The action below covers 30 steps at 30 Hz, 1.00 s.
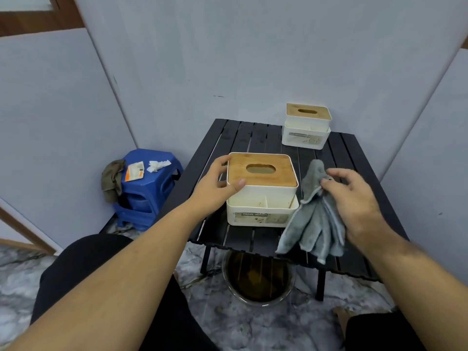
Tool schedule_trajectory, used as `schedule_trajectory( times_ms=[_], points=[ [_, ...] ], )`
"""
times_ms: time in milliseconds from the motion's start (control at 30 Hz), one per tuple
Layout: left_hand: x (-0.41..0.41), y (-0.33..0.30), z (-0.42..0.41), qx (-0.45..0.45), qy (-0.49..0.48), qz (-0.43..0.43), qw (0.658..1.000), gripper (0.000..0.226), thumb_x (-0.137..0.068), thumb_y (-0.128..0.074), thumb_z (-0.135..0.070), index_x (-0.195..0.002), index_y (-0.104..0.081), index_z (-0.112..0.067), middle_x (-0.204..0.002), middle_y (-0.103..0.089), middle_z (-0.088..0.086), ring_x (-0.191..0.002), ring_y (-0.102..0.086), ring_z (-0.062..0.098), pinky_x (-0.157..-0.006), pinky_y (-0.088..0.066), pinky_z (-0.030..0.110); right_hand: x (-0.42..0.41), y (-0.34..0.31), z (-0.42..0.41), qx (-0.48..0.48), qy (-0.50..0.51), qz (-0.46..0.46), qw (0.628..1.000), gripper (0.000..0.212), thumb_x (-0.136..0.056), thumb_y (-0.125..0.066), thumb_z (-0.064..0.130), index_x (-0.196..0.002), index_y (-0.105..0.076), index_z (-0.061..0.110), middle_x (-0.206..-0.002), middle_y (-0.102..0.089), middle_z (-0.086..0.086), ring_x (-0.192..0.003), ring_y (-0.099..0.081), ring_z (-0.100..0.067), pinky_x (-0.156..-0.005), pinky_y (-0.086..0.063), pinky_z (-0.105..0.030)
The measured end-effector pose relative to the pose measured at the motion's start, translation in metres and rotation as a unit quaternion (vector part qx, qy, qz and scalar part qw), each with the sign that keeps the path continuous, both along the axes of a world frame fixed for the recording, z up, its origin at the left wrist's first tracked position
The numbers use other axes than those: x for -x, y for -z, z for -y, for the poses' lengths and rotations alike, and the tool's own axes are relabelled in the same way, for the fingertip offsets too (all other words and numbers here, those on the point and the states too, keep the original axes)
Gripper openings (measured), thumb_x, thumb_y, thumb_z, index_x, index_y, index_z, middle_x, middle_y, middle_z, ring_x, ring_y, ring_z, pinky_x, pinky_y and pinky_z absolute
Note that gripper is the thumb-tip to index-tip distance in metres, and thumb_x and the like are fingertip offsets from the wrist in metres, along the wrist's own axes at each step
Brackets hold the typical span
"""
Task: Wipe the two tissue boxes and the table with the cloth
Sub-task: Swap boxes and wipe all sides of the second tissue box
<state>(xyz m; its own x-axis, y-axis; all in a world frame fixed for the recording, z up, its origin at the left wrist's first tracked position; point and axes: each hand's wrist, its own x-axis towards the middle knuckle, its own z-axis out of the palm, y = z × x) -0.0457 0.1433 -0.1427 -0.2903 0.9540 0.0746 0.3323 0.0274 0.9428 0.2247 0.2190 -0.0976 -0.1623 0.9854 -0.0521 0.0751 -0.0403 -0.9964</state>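
Note:
A white tissue box with a wooden lid [262, 188] stands near the front edge of the low black slatted table [238, 138]. My left hand [215, 183] grips its left side, thumb on the lid's front corner. My right hand [354, 198] pinches a grey cloth [314, 219], which hangs just right of that box above the table's front edge. A second white tissue box with a wooden lid [306, 126] stands at the table's far right corner.
A blue plastic stool [149, 191] stands left of the table, carrying a crumpled tissue, a packet and an olive rag. A round basin of brownish water [258, 279] sits on the marble floor under the table's front edge. Grey walls close in behind and on both sides.

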Motion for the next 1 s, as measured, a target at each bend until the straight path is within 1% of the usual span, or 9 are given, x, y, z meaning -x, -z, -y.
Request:
schedule_trajectory(
  times_ms=[100,167,233,300,367,400,667,867,1000],
  points=[
    [0.003,0.001,0.004,-0.017,0.031,-0.055,0.998,0.073,-0.083,-0.086,-0.033,-0.136,-0.039,-0.049,-0.138,-0.050,-0.020,-0.116,-0.062,0.005,-0.092,-0.057,0.024,-0.008,-0.024,0.011,-0.238,-0.086,0.070,0.965,0.031,-0.091,-0.066,0.012,-0.115,-0.056,0.027,-0.098,-0.072,0.006,-0.087,-0.071,-0.010,-0.078,-0.055,-0.026],
    [0.007,0.002,0.008,-0.014,0.060,-0.125,0.990,0.078,-0.074,-0.093,-0.033,-0.132,-0.044,-0.047,-0.142,-0.045,-0.015,-0.122,-0.056,0.007,-0.092,-0.054,0.020,-0.004,-0.037,0.013,-0.387,-0.158,0.169,0.893,0.031,-0.088,-0.066,0.015,-0.114,-0.058,0.031,-0.098,-0.065,0.018,-0.086,-0.066,-0.005,-0.078,-0.048,-0.015],
    [0.009,0.003,0.009,-0.024,0.083,-0.164,0.983,0.074,-0.068,-0.096,-0.035,-0.127,-0.051,-0.043,-0.142,-0.043,-0.013,-0.125,-0.051,0.008,-0.095,-0.053,0.020,0.013,-0.043,0.005,-0.529,-0.236,0.297,0.759,0.031,-0.087,-0.064,0.016,-0.115,-0.061,0.030,-0.106,-0.058,0.016,-0.100,-0.056,-0.013,-0.086,-0.041,-0.018],
    [0.009,0.005,0.009,-0.047,0.096,-0.160,0.981,0.068,-0.067,-0.097,-0.032,-0.121,-0.056,-0.037,-0.138,-0.046,-0.011,-0.123,-0.052,0.005,-0.092,-0.052,0.015,0.034,-0.031,-0.006,-0.617,-0.303,0.376,0.622,0.037,-0.084,-0.067,0.011,-0.120,-0.064,0.020,-0.120,-0.057,-0.002,-0.108,-0.049,-0.023,-0.094,-0.043,-0.031],
    [0.008,0.006,0.009,-0.068,0.104,-0.145,0.982,0.062,-0.068,-0.098,-0.024,-0.116,-0.059,-0.034,-0.138,-0.048,-0.009,-0.122,-0.052,-0.004,-0.091,-0.048,0.007,0.051,-0.014,-0.015,-0.626,-0.352,0.473,0.510,0.051,-0.081,-0.070,0.008,-0.128,-0.058,0.021,-0.125,-0.050,-0.009,-0.110,-0.047,-0.027,-0.089,-0.051,-0.042],
    [0.007,0.006,0.009,-0.075,0.106,-0.134,0.982,0.062,-0.068,-0.097,-0.020,-0.115,-0.060,-0.034,-0.141,-0.048,-0.008,-0.123,-0.052,-0.007,-0.091,-0.046,0.005,0.056,-0.010,-0.016,-0.612,-0.369,0.511,0.478,0.057,-0.079,-0.071,0.008,-0.132,-0.054,0.022,-0.127,-0.046,-0.008,-0.111,-0.046,-0.026,-0.088,-0.052,-0.043],
    [0.009,0.006,0.004,-0.066,0.119,-0.116,0.984,0.061,-0.071,-0.096,-0.028,-0.121,-0.063,-0.034,-0.147,-0.044,-0.020,-0.131,-0.053,0.000,-0.102,-0.053,0.024,0.063,-0.022,-0.011,-0.571,-0.342,0.625,0.407,0.043,-0.080,-0.063,0.033,-0.120,-0.056,0.046,-0.148,-0.028,-0.011,-0.130,-0.031,-0.034,-0.098,-0.036,-0.053],
    [0.004,0.005,-0.001,-0.074,0.117,-0.141,0.980,0.056,-0.071,-0.095,-0.034,-0.116,-0.063,-0.040,-0.147,-0.043,-0.020,-0.131,-0.054,0.008,-0.099,-0.056,0.030,0.076,-0.034,0.001,-0.556,-0.345,0.686,0.317,0.026,-0.088,-0.055,0.030,-0.113,-0.061,0.037,-0.126,-0.033,-0.008,-0.104,-0.039,-0.027,-0.078,-0.042,-0.042],
    [0.001,0.004,-0.002,-0.068,0.118,-0.134,0.982,0.056,-0.071,-0.095,-0.031,-0.117,-0.063,-0.035,-0.144,-0.045,-0.022,-0.128,-0.054,0.003,-0.090,-0.051,0.013,0.074,-0.053,-0.018,-0.579,-0.380,0.645,0.325,0.023,-0.086,-0.060,0.028,-0.106,-0.068,0.036,-0.113,-0.040,0.000,-0.097,-0.041,-0.021,-0.076,-0.048,-0.040]
  ],
)
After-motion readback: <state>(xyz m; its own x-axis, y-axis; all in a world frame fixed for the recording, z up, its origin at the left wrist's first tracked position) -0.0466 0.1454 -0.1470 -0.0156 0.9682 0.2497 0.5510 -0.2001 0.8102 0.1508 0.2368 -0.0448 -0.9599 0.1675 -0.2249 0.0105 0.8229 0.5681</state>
